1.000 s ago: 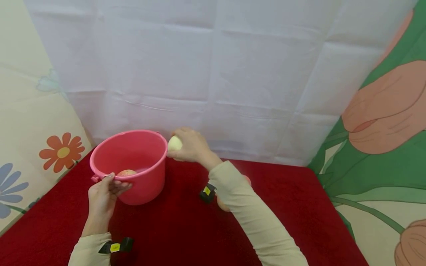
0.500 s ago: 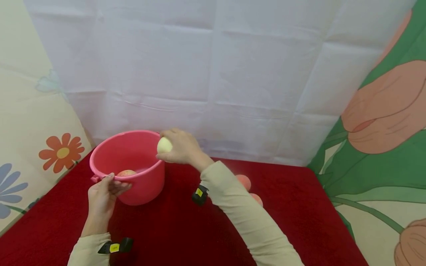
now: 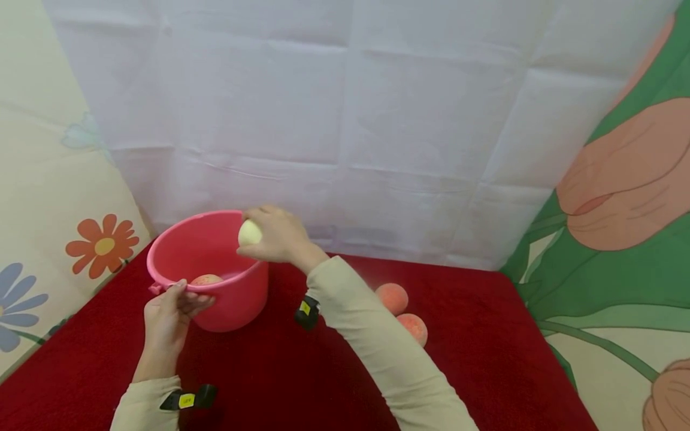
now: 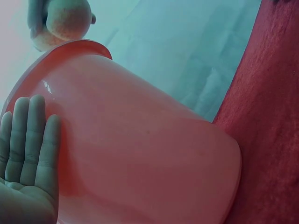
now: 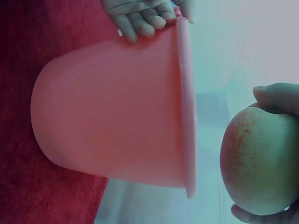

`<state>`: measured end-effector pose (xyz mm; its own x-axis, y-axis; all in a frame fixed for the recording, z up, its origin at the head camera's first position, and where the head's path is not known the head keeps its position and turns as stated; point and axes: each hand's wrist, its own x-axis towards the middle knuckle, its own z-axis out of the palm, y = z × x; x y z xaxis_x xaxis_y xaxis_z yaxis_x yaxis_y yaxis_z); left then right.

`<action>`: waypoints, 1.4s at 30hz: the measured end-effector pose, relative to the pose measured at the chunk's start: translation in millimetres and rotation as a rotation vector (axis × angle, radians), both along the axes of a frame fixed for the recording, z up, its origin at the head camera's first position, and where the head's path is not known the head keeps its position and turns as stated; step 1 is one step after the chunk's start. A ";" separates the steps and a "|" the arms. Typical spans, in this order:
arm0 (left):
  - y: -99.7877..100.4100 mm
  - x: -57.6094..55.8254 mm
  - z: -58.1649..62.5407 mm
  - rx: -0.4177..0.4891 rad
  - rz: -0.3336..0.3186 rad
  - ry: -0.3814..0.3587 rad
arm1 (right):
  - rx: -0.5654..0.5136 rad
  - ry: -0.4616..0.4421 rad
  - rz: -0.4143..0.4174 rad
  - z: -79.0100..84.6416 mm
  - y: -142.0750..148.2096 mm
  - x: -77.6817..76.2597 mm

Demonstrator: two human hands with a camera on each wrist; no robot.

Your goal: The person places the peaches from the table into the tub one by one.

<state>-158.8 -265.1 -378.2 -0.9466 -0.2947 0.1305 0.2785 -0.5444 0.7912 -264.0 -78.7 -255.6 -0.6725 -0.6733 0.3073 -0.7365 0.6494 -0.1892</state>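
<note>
A pink bucket [image 3: 237,305] stands at the left of the red cloth. My left hand [image 3: 162,320] holds its near rim, thumb over the edge and fingers extended along the outer wall [image 4: 30,144]. Inside the bucket, part of one peach [image 3: 207,279] shows above the near rim. My right hand [image 3: 280,234] grips a pale yellow peach [image 3: 249,235] over the right side of the bucket's mouth. In the right wrist view this peach [image 5: 257,158] has red speckles, with thumb and fingers on opposite sides of it, just beyond the rim.
Two pinkish peaches [image 3: 392,298] lie on the red cloth [image 3: 474,359] to the right, beside my right forearm. A white sheet [image 3: 345,120] hangs behind the table. Flower-printed cloths [image 3: 620,239] hang at both sides.
My right hand has moved left with the peach, from beside the bucket to over its mouth. Both peaches on the cloth have come out from behind my forearm. My left hand stays put.
</note>
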 end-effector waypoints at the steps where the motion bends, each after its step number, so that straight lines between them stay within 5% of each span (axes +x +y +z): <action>1: 0.0 0.0 0.0 0.000 0.001 -0.003 | 0.011 0.006 -0.002 -0.1 -2.1 -0.4; 26: -0.5 4.6 -1.8 -0.019 0.033 0.002 | 0.051 0.006 0.010 -1.6 -45.3 -0.1; 42: -1.4 3.4 0.8 -0.034 0.018 -0.033 | 0.129 -0.076 0.093 -1.6 -37.2 3.9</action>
